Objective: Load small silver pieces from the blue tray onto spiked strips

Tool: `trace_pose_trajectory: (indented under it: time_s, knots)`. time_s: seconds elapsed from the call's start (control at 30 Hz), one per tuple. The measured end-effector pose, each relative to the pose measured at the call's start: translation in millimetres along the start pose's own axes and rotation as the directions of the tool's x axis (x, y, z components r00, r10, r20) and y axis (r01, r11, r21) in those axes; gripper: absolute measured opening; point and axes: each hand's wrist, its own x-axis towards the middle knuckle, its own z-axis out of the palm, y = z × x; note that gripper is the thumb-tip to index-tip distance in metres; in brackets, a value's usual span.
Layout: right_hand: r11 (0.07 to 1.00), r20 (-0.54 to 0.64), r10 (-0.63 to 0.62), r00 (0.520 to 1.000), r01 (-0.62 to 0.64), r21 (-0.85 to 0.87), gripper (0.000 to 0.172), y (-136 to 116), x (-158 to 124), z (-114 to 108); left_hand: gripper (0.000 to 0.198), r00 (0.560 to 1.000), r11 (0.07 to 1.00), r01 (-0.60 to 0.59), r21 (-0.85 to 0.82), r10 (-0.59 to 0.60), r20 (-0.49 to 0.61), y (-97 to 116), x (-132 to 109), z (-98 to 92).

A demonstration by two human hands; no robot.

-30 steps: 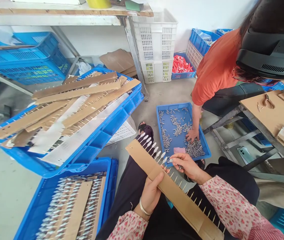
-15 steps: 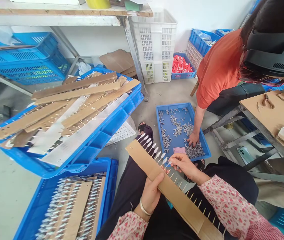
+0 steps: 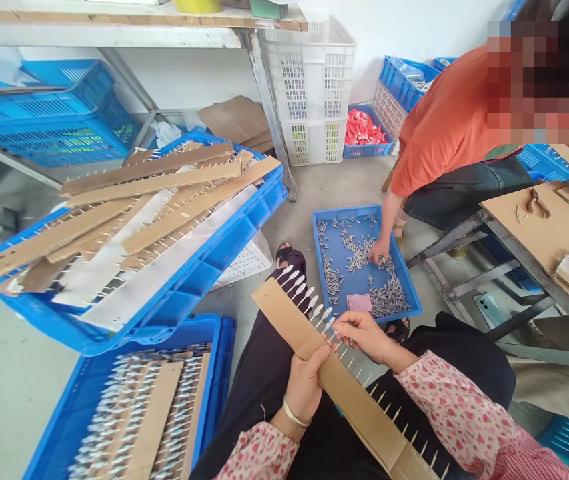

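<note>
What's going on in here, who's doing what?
The person's left hand grips a long brown cardboard strip edged with thin pale sticks, and the right hand is at that row, just past the sticks capped with silvery-white oval pieces; what it pinches is hard to make out. The sticks further down are bare. Beyond, a co-worker in an orange shirt has one hand in a shallow blue plastic tray of small grey pieces.
</note>
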Motion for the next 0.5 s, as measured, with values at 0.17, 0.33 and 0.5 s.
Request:
trace_pose_trajectory:
  time_s: [0.17,0.33,0.5]
  knots:
    - [1.000,0.023,0.005,1.000,-0.006,0.006,0.030,0.6,-0.9,2.2,0.028,1.000,1.000,-0.001,0.005,0.001,-0.025,0.2,1.6,2.0]
    - [0.998,0.020,0.038,0.999,-0.039,0.042,0.031,-3.7,-1.2,5.0,0.028,1.000,1.000,0.003,0.002,-0.003,0.016,0.1,0.2,-1.3]
    - [0.994,0.016,0.067,0.998,-0.068,0.083,0.031,-6.2,-2.2,7.5,0.028,0.990,0.997,0.082,0.013,-0.083,0.112,-5.9,-7.9,-9.5]
